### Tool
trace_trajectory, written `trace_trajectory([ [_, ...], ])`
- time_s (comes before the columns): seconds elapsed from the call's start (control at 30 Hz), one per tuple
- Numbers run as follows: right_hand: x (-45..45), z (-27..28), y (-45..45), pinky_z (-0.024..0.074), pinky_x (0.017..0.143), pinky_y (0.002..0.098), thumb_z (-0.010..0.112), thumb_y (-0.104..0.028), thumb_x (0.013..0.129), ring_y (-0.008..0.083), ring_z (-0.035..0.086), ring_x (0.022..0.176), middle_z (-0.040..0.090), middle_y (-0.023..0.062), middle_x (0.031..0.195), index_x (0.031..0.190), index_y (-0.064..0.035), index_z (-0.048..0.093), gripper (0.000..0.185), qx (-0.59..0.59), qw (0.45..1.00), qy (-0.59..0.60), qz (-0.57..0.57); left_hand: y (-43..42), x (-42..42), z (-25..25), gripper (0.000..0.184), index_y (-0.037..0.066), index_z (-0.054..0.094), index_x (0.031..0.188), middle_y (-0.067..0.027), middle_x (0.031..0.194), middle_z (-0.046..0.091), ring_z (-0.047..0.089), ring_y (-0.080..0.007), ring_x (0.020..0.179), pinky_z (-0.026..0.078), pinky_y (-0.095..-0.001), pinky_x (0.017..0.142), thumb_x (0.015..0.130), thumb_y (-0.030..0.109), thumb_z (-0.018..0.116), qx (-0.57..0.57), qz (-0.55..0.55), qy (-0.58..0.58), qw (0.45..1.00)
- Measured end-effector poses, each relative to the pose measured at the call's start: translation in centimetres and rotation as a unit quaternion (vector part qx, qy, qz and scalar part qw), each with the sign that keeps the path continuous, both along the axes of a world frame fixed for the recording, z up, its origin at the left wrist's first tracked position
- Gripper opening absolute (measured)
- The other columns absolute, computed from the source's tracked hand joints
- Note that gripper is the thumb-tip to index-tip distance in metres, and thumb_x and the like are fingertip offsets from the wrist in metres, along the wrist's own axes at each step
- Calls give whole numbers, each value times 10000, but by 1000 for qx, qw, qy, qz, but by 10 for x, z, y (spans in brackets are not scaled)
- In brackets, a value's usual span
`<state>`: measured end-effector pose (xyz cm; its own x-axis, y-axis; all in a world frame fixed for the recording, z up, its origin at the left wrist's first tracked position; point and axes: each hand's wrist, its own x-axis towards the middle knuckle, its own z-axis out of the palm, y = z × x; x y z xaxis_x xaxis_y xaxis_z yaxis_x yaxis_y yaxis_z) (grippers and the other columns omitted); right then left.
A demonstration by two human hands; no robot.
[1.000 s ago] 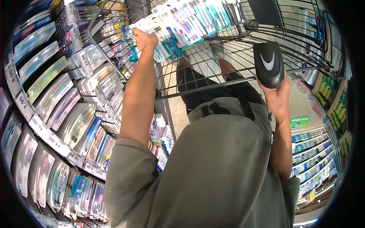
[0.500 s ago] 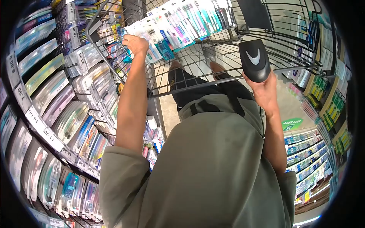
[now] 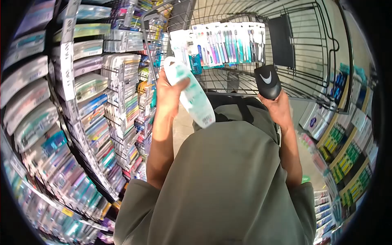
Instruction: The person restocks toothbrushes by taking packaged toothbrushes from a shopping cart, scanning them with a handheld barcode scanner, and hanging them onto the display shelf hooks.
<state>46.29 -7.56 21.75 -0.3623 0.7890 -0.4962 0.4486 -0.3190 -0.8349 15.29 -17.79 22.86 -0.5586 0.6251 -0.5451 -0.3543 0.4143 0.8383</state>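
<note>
My left hand [image 3: 169, 96] is closed around a long, rounded white-and-green package [image 3: 191, 96], its thumb lying across the front. The package tilts, with its top end near the cart and its lower end by my shirt. A small barcode-like patch shows at the lower end. In my right hand [image 3: 277, 108] is a black handheld barcode scanner [image 3: 267, 79] with a silver curved mark, held upright at the cart's near rim. Beyond both hands a row of carded toothbrushes [image 3: 224, 45] lies in the wire shopping cart [image 3: 306, 53].
On the left, tall racks [image 3: 87, 85] hold many packaged toothbrushes behind price strips [image 3: 67, 69]. To the right are shelves with green-and-yellow boxes [image 3: 332, 139]. The cart stands close in front of me, with a black panel [image 3: 281, 41] on its right part.
My left hand has come back from the far left of the cart toward me and now holds the white-and-green package. The view has shifted; the scanner stays in my right hand.
</note>
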Motion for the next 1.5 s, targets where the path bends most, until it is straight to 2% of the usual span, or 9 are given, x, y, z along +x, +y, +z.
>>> trace_trajectory([
  [0.27,-6,13,8,489,795,271,747,-33,817,93,572,852,665,21,946,1061,21,599,291,18,997,34,63,-61,37,-16,511,-20,474,1363,-213,1301,587,633,-342,1137,556,-449,937,897,111,640,220,-28,-329,918],
  [0.5,-17,41,15,463,721,249,734,-34,820,70,532,780,625,-16,854,946,4,608,183,8,996,44,78,-86,78,-27,614,-24,416,1398,-239,1271,562,602,-417,1167,505,-555,993,875,189,658,253,-77,-499,825],
  [0.67,-22,49,26,406,582,237,736,-36,815,50,493,650,571,-40,754,875,-48,606,144,-33,992,104,60,-71,81,-6,751,71,399,1465,-139,1068,591,574,-250,783,488,-386,681,946,609,469,256,35,-466,846],
  [0.9,-43,104,34,443,605,255,718,3,809,83,551,697,645,14,875,1019,-7,654,220,-100,972,204,51,-77,63,2,830,73,337,1512,-103,1092,571,538,-230,860,461,-384,735,915,612,544,351,71,-422,833],
  [1.07,-52,112,15,458,713,244,747,-2,797,66,560,809,652,0,968,1098,-8,650,316,-66,960,239,134,-62,59,14,432,50,511,1236,-10,959,644,611,-118,779,508,-259,737,858,37,719,277,146,-91,945],
  [1.2,-57,105,-10,467,795,243,760,-21,804,61,559,883,649,-19,988,1116,1,637,336,-72,955,231,174,-47,71,35,543,-16,465,1256,-76,1076,673,634,-101,921,522,-264,820,797,-64,752,203,158,91,962],
  [1.3,-54,105,-12,471,819,250,771,-22,799,65,562,917,654,-18,1004,1135,5,632,365,-102,947,241,184,-45,72,43,519,-1,480,1273,-60,1046,659,635,-121,912,535,-267,817,812,-59,712,214,153,111,958],
  [1.37,-49,104,-7,465,840,248,780,-23,791,62,550,952,649,-5,1063,1165,1,620,407,-146,927,201,281,-51,60,37,431,23,475,1325,-59,971,608,537,-125,702,448,-266,597,946,191,593,295,159,-55,941],
  [1.5,-53,118,-8,465,865,273,821,-56,747,90,548,920,662,0,1037,1151,13,622,455,-141,908,238,315,-57,48,37,579,88,474,1430,-77,934,561,442,-180,705,395,-333,641,971,440,484,437,136,-284,842],
])
